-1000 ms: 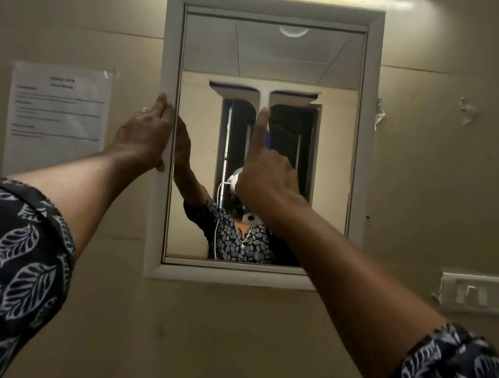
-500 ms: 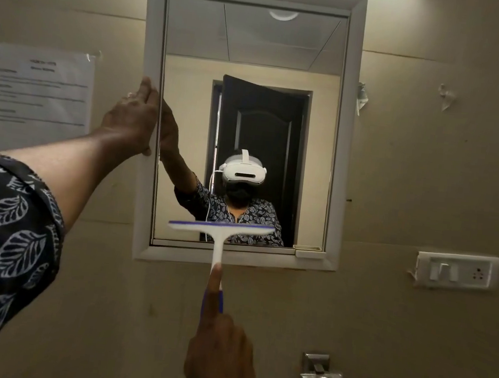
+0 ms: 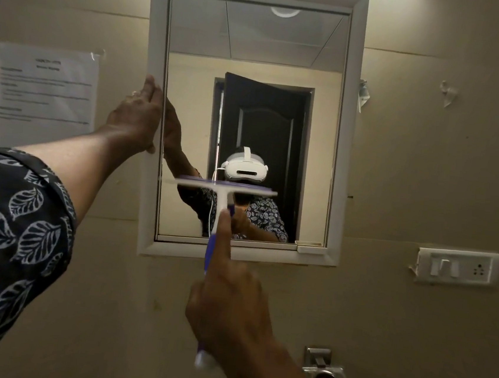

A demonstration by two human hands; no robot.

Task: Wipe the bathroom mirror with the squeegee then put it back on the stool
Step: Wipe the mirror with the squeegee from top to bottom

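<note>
Head view: nearest the camera, the right hand (image 3: pixel 229 310) is wrapped round the handle of the squeegee (image 3: pixel 226 188), with the forefinger laid straight up the shaft toward the blade. The blade sits level across the lower half of the mirror (image 3: pixel 256 51), from close to the left edge of the glass to a little past its middle and above the bottom edge. Whether the rubber actually presses on the glass cannot be told from here. Further out, the left hand (image 3: pixel 135 118) lies flat, fingers straight, against the left side of the white frame (image 3: pixel 159 25), apparently bracing it and holding nothing. This looks like the wiping step, partway through a stroke on the left and middle of the glass. The next move probably calls for even pressure with the blade kept level to the bottom edge, then a lift and a fresh pass down the strip along the right edge, which this blade position does not cover. The stool is not in view, so the return step lies ahead and means turning away from the wall.
</note>
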